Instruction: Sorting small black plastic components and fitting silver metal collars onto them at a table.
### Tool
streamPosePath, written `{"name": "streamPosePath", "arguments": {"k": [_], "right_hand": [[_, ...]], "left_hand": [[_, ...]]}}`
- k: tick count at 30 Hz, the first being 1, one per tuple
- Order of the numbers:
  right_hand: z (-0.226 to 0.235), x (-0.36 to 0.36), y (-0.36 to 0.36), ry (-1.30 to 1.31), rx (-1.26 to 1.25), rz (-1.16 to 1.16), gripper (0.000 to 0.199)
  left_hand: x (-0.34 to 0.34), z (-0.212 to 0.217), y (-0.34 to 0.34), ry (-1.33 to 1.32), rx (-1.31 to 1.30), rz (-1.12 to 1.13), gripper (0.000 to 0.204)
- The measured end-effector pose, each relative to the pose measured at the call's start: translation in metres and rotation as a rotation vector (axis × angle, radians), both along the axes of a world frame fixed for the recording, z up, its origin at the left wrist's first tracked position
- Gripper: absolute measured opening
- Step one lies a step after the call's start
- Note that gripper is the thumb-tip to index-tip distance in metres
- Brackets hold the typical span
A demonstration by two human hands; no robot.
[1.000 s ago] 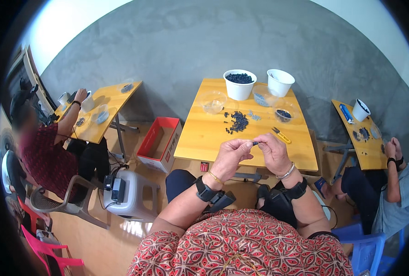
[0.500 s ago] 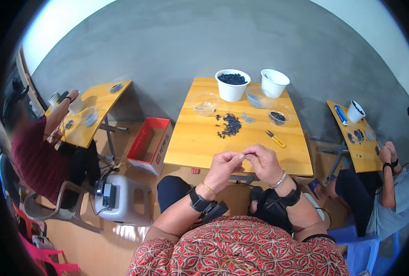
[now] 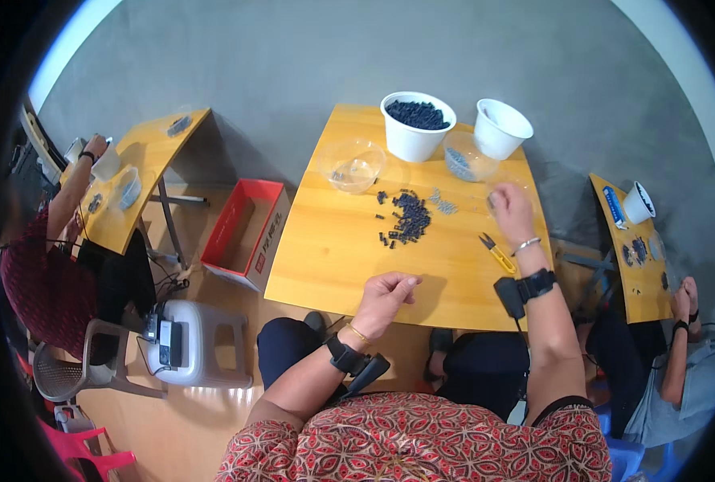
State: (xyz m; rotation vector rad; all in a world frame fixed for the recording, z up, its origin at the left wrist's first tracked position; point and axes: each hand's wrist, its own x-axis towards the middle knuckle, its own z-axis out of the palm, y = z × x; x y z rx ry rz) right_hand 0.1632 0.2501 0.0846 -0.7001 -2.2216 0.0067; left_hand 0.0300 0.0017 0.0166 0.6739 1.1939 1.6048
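My left hand (image 3: 387,301) is over the near edge of the table, fingers curled and thumb along them; anything inside is too small to make out. My right hand (image 3: 510,209) reaches to the table's right side, fingers bent down over a clear plastic bowl (image 3: 492,186) that it mostly hides. Whether those fingertips hold something is hidden. Between the hands and the tubs lies a loose pile of small black pieces (image 3: 410,217), with small grey pieces (image 3: 443,202) beside it. Yellow-handled thread snips (image 3: 498,252) rest nearest my right forearm.
At the back stand a white tub of black pieces (image 3: 416,116), another white tub (image 3: 503,128), a clear bowl of grey pieces (image 3: 460,164) and a clear bowl (image 3: 354,166) at left. A red-and-white box (image 3: 247,233) sits on the floor. People work at side tables.
My hands, earlier together at a small dark piece, are now apart. The right has moved forward and right to the clear bowl; the left stays near the table's front edge.
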Motion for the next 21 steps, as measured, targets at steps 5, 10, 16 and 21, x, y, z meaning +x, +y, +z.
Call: {"name": "streamPosePath", "arguments": {"k": [5,10,16,21], "right_hand": [[-0.036,-0.038,-0.068,-0.147,-0.593,0.292,0.011],[-0.048,-0.061,-0.083,-0.364,-0.496,0.312,0.008],[-0.048,-0.075,-0.083,-0.398,-0.407,0.304,0.007],[-0.045,-0.073,-0.089,-0.499,-0.406,0.178,0.01]], "left_hand": [[-0.009,-0.012,0.004,0.168,0.099,-0.039,0.018],[-0.018,-0.011,0.003,0.079,0.115,-0.1,0.018],[-0.023,-0.009,0.003,-0.048,0.121,-0.094,0.017],[-0.021,-0.016,0.0,-0.034,0.138,-0.129,0.019]]}}
